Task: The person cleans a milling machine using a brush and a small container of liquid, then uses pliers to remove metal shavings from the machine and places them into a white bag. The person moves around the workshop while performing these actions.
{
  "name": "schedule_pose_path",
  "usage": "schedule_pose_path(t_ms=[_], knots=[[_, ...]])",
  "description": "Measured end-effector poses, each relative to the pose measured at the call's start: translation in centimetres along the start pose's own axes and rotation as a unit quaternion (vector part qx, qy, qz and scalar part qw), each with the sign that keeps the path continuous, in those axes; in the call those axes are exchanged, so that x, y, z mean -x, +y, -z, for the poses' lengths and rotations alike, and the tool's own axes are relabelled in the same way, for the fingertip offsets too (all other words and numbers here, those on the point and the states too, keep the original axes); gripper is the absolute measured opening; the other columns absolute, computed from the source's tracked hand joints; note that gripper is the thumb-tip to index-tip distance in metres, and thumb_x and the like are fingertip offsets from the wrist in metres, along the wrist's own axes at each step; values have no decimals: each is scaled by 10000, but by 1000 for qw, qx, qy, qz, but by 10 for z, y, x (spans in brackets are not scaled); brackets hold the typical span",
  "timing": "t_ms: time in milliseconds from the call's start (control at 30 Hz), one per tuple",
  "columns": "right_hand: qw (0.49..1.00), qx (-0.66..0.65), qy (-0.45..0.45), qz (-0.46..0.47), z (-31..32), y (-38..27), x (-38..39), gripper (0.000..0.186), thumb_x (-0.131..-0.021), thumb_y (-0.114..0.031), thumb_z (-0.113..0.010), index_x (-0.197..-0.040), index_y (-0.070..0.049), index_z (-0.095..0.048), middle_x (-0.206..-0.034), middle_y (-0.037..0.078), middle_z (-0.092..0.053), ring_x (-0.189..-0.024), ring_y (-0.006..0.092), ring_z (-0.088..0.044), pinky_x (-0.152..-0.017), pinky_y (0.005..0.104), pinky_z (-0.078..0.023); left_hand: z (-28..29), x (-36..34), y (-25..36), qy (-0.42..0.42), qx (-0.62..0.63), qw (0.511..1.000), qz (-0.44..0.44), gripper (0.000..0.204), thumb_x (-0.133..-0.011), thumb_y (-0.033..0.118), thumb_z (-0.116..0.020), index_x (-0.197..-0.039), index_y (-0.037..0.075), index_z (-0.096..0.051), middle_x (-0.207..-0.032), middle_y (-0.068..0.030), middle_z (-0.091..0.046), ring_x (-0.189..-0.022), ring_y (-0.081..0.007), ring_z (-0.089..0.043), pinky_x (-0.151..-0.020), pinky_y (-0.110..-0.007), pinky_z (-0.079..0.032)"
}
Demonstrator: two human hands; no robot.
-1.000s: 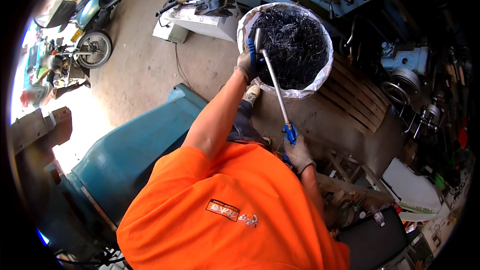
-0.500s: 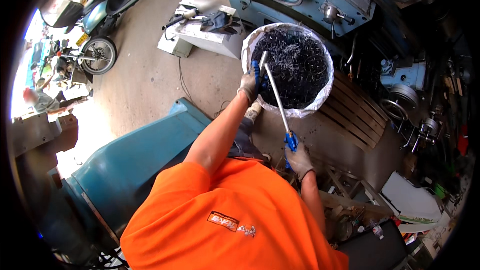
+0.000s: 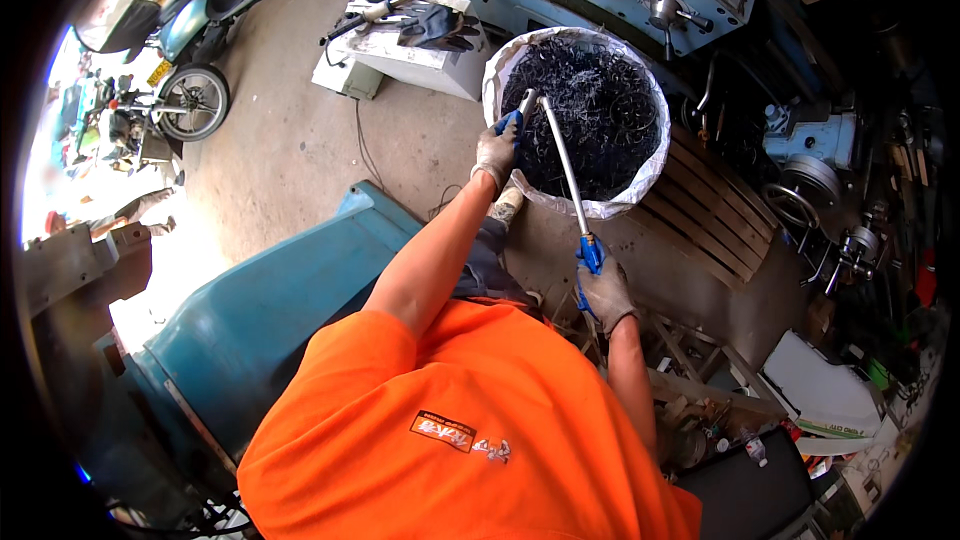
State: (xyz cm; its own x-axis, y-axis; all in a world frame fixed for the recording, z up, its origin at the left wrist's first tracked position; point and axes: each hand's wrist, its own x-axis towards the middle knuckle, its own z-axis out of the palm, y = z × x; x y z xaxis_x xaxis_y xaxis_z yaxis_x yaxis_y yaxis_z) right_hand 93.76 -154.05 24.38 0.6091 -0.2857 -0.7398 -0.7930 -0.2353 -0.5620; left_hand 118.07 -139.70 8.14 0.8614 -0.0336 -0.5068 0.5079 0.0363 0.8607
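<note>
My left hand [image 3: 495, 152], in a grey glove with blue on it, is closed on a short silvery metal rod [image 3: 527, 102] at the left rim of a white sack [image 3: 650, 178]. The sack is full of dark, curly metal shavings [image 3: 590, 130]. In my lower right hand [image 3: 606, 295], also gloved, is the blue handle of an air blow gun [image 3: 568, 170]. Its long metal tube slants up over the shavings, and the bent tip is close beside the rod's upper end. Whether the tip touches the rod I cannot tell. My fingers hide the rod's lower part.
Beyond the sack stands a blue machine [image 3: 640, 15] with a handwheel. A white box [image 3: 430, 70] bears dark gloves [image 3: 438, 26] and a corded tool. A wooden pallet [image 3: 705, 205] lies right of the sack; a teal metal cover [image 3: 270, 285] is at my left.
The rod and the blow gun's tip have shifted slightly up in the view. Their ends now sit side by side, and my right hand has moved a little right and up.
</note>
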Motion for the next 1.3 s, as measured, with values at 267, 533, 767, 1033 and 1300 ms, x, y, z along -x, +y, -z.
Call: schedule_pose_path(t_ms=[267, 533, 767, 1033, 1300], knots=[[999, 17, -16, -38, 8, -10, 0, 534, -906, -198, -577, -1423, -123, -470, -980, 208, -690, -885, 381, -684, -809, 464, -530, 3, 23, 32, 1, -171, 984, -51, 433, -889, 260, -730, -1254, 36, -659, -1065, -107, -731, -956, -186, -676, -852, -310, -509], [999, 33, -12, -20, 15, -11, 6, 439, -896, -249, -597, -1289, -58, -562, -958, 237, -679, -904, 398, -673, -802, 457, -523, 3, 41, 66, -3, -320, 943, -86, 531, -843, 320, -751, -1317, 119, -622, -1152, -169, -704, -1089, -319, -670, -929, -394, -507], [989, 125, -41, -59, 23, -23, 30, 399, -898, -329, -605, -1127, -3, -608, -998, 266, -673, -959, 429, -655, -817, 470, -518, 5, 36, 89, -7, -399, 907, -136, 578, -779, 267, -777, -1317, 134, -610, -1104, -192, -704, -1063, -351, -670, -903, -416, -519], [997, -1, -59, -51, 35, -21, 30, 287, -931, -224, -613, -1161, -52, -608, -821, 58, -624, -623, 144, -597, -554, 327, -524, 8, 22, 86, -39, -422, 879, -217, 676, -792, 255, -750, -1393, 117, -472, -1095, -256, -672, -1025, -431, -646, -878, -485, -513], [996, 26, -65, -61, 33, -36, 32, 302, -929, -239, -614, -1158, -41, -612, -836, 61, -636, -617, 134, -587, -541, 322, -516, 9, 15, 81, -46, -407, 865, -289, 729, -766, 213, -758, -1409, 101, -436, -1072, -266, -668, -985, -451, -642, -846, -507, -511]])
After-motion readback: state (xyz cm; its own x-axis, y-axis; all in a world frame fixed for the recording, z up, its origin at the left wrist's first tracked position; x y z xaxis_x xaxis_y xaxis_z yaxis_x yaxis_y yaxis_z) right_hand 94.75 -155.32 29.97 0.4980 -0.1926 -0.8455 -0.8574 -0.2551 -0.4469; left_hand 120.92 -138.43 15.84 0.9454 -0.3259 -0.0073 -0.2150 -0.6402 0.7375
